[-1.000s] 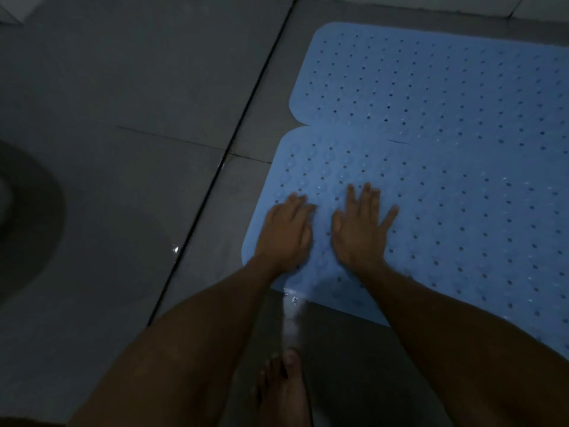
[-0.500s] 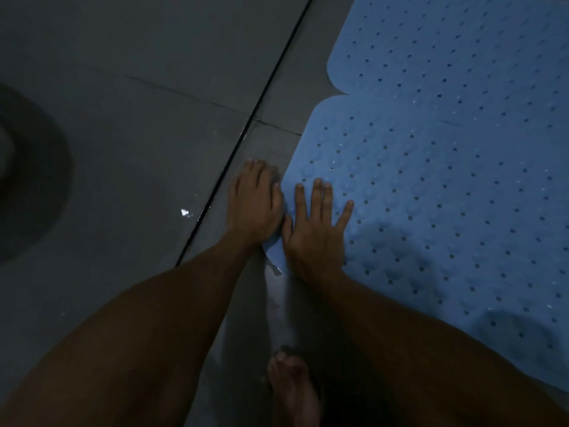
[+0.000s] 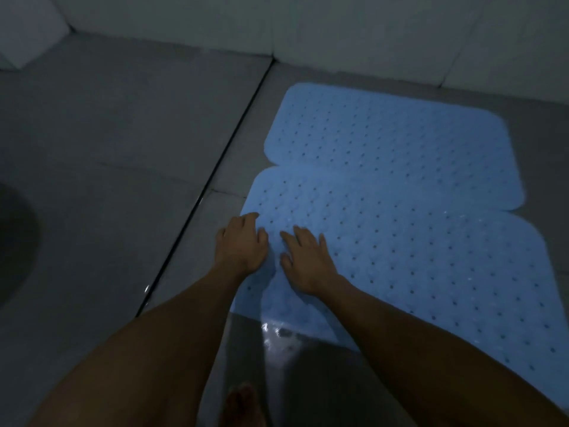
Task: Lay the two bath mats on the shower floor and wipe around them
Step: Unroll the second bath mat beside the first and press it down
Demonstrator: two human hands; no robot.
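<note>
While a bare foot [image 3: 241,402] stands on the wet grey floor [image 3: 92,211], both palms press flat on the near blue mat [image 3: 431,272]: the left hand [image 3: 241,245] at its left edge, the right hand [image 3: 304,260] just beside it, fingers loosely spread. Beyond, the far blue mat [image 3: 385,143] lies touching the first, near the wall [image 3: 338,32].

We count two blue bath mats, the far mat [image 3: 394,143] and the near mat [image 3: 415,266], lying edge to edge on the grey floor [image 3: 107,149]; two hands, the left hand [image 3: 241,245] and the right hand [image 3: 304,260], both resting on the near mat; one bare foot [image 3: 241,405] (dim, at the bottom edge); one dark floor channel [image 3: 197,208].
</note>
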